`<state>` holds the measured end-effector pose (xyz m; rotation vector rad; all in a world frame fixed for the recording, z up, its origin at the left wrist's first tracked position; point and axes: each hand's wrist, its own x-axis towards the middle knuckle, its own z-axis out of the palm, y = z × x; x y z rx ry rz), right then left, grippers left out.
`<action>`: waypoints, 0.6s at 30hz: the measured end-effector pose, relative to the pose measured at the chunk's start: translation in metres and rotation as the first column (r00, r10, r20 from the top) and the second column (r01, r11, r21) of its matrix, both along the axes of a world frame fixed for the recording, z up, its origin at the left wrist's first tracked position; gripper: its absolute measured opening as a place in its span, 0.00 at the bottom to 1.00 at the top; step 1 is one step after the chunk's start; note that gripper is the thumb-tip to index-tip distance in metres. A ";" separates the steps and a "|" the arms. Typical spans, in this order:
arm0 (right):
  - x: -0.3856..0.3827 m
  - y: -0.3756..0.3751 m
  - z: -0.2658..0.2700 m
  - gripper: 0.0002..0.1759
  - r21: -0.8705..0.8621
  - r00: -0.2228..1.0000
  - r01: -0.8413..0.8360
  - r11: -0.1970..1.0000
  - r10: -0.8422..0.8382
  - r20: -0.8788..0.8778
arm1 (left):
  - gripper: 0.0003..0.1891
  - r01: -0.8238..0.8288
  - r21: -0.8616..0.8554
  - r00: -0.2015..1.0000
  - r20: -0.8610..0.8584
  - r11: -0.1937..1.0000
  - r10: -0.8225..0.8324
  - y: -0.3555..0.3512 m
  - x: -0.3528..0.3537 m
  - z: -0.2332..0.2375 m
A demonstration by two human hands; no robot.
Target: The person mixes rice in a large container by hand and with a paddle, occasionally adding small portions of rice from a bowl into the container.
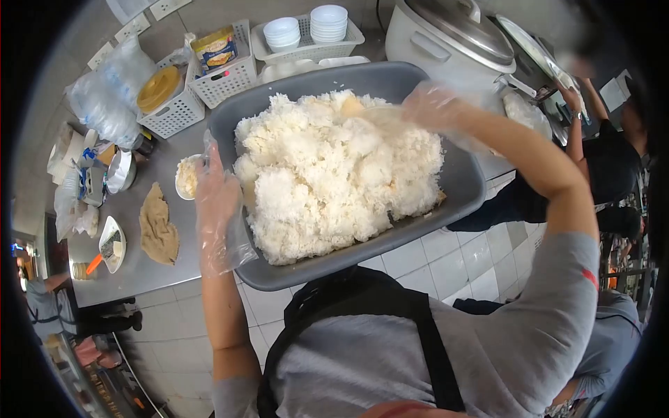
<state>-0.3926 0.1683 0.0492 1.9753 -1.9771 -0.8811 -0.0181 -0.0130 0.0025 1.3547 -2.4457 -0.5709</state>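
A large grey tub (463,198) heaped with white cooked rice (327,174) sits in front of me, its near side reaching past the table edge. My left hand (217,198), in a clear plastic glove, grips the tub's left rim with its fingers pointing away from me. Over the far right part of the rice, my right hand (433,108), also gloved, is smeared by motion. It appears closed around a pale blurred utensil (383,115) whose kind I cannot make out. Beside my left hand stands a small white bowl (187,178) of pale yellowish, crumbly food.
White baskets (224,80) and stacked white bowls (329,26) line the back. A big rice cooker (449,45) stands back right. Leftward lie a brown cloth (159,226), a white dish (111,245) and an orange-handled utensil (94,264). A co-worker (592,139) stands at right.
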 end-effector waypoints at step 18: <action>0.065 0.050 0.049 0.16 0.149 0.953 0.247 0.957 -0.212 -0.216 | 0.35 0.001 -0.070 1.000 -0.012 0.998 -0.002 0.002 0.003 -0.011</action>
